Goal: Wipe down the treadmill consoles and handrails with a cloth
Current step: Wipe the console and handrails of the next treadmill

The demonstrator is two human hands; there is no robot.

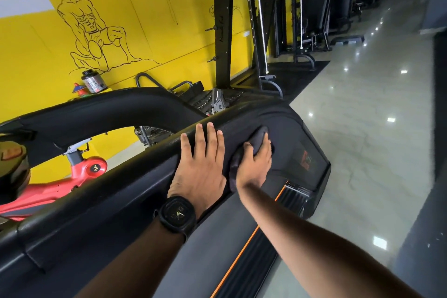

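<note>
Curved matte handrail (108, 176) bears flat left hand (200, 164); right hand (254, 166) grips cloth (260, 135).

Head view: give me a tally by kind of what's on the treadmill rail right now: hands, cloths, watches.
hands: 2, left hand and right hand
dark cloth: 1
wristwatch: 1
total: 4

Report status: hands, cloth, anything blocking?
Left hand flat on the handrail. Right hand grips cloth, pressing it to the treadmill's black panel. Nothing seen blocking the wipe.
</note>
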